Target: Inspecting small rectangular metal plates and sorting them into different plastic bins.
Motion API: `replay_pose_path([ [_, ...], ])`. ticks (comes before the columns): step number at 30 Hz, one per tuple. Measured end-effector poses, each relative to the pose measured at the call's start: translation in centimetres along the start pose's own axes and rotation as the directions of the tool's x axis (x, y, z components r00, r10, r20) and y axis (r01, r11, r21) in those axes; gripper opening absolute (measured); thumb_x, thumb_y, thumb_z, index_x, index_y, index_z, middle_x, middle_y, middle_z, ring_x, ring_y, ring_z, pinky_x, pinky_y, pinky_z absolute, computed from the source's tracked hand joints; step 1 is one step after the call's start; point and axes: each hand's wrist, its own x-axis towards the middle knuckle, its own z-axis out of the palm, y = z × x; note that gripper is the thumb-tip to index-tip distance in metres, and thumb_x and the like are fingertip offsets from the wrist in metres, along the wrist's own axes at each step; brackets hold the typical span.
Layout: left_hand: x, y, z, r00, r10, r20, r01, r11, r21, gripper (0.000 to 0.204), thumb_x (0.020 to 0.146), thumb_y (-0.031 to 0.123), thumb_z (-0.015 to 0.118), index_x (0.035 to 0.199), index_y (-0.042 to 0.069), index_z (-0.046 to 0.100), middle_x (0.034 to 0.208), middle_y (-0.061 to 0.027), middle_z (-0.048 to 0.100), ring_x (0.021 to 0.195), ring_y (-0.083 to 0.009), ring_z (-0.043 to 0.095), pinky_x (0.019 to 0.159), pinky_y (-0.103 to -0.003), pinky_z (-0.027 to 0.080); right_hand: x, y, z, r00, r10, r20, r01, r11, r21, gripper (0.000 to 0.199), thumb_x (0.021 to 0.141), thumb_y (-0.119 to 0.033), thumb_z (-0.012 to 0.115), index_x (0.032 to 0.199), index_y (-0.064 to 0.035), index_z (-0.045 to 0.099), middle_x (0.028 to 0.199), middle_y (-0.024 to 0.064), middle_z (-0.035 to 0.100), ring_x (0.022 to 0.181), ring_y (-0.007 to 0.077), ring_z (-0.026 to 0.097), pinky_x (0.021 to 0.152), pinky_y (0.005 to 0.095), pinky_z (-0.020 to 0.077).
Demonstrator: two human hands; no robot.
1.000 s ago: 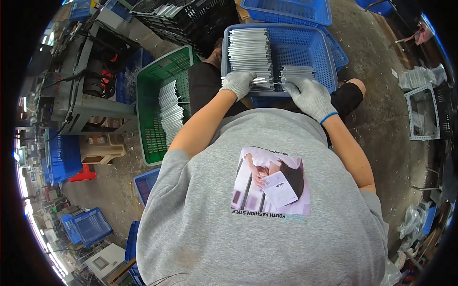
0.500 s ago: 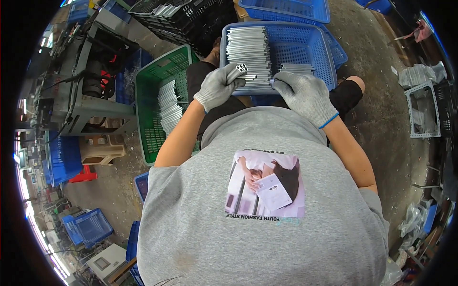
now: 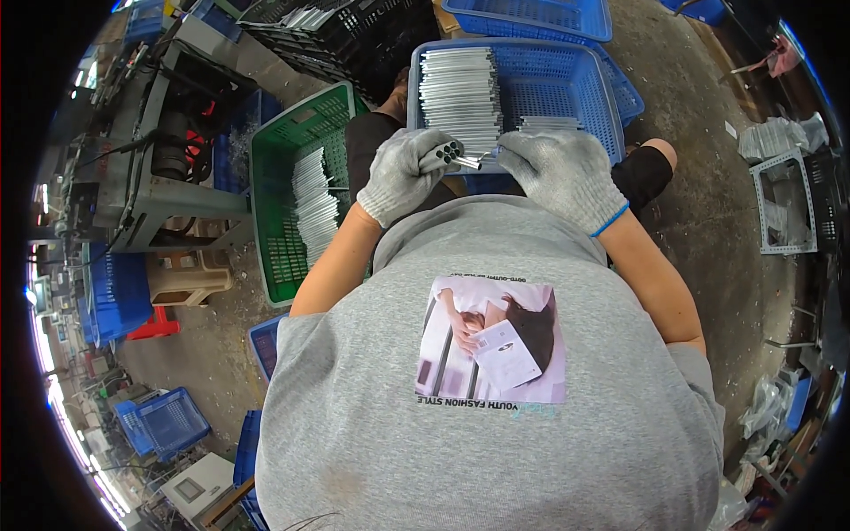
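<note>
In my gloved left hand [image 3: 403,173] is a small bundle of metal tubes [image 3: 450,151], its fingers closed around them and the open ends showing. One tube juts out farther than the others, toward the right hand. My right hand [image 3: 562,173], also in a grey glove, has its fingers pinched together just beyond that tube's tip; what they hold, if anything, is too small to make out. Both hands are over the near edge of a blue basket [image 3: 553,55]. Inside it lie a tall stack of silvery tubes [image 3: 459,88] on the left and a lower stack [image 3: 549,124] on the right.
Left of my legs stands a green basket [image 3: 266,177] with more tubes [image 3: 314,208]. A black crate [image 3: 319,57] and another blue basket [image 3: 531,18] are at the far side. A machine on a metal frame [image 3: 168,190] stands left, near a beige stool [image 3: 190,279].
My left hand has shifted slightly right and turned, so the protruding tube now tilts down to the right. The right hand has moved a little left.
</note>
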Motion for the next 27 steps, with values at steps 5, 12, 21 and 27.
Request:
replay_pose_path([
  [5,0.0,0.6,0.1,0.991,0.107,-0.076,-0.097,0.987,0.126,0.017,0.078,0.013,0.079,0.095,0.012,0.073,0.080,0.0012,0.073,0.070,-0.0189,0.065,0.077,-0.034,0.051,-0.2,-0.7,-0.1,0.992,0.033,0.118,-0.033,0.999,0.004,0.021,0.095,-0.032,0.067,0.101,-0.0159,0.081,0.074,0.0032,0.076,0.055,0.0210,0.066,0.052,0.0316,0.0490],
  [12,0.5,1.8,-0.5,0.979,0.171,-0.110,-0.141,0.961,0.237,0.015,0.078,0.016,0.079,0.092,0.015,0.074,0.080,0.0029,0.073,0.071,-0.0175,0.066,0.078,-0.032,0.051,0.8,-0.9,-1.6,0.976,0.106,0.190,-0.123,0.989,0.083,0.022,0.096,-0.032,0.067,0.100,-0.0154,0.081,0.074,0.0030,0.076,0.054,0.0219,0.066,0.053,0.0316,0.0498],
  [21,-0.1,1.0,0.1,0.978,0.173,-0.120,-0.140,0.960,0.243,0.015,0.078,0.018,0.078,0.091,0.015,0.073,0.079,0.0030,0.073,0.072,-0.0166,0.067,0.078,-0.031,0.050,0.9,-1.2,-1.6,0.945,0.132,0.299,-0.178,0.975,0.132,0.023,0.097,-0.030,0.066,0.102,-0.0142,0.081,0.079,0.0039,0.078,0.061,0.0227,0.068,0.058,0.0340,0.0518],
  [27,0.1,1.4,0.1,0.977,0.169,-0.130,-0.140,0.968,0.208,0.014,0.078,0.018,0.078,0.091,0.015,0.073,0.080,0.0030,0.073,0.072,-0.0168,0.067,0.079,-0.032,0.051,1.2,-0.5,-1.0,0.965,0.149,0.218,-0.181,0.974,0.136,0.023,0.096,-0.030,0.067,0.103,-0.0133,0.081,0.082,0.0043,0.078,0.064,0.0234,0.069,0.060,0.0359,0.0522],
])
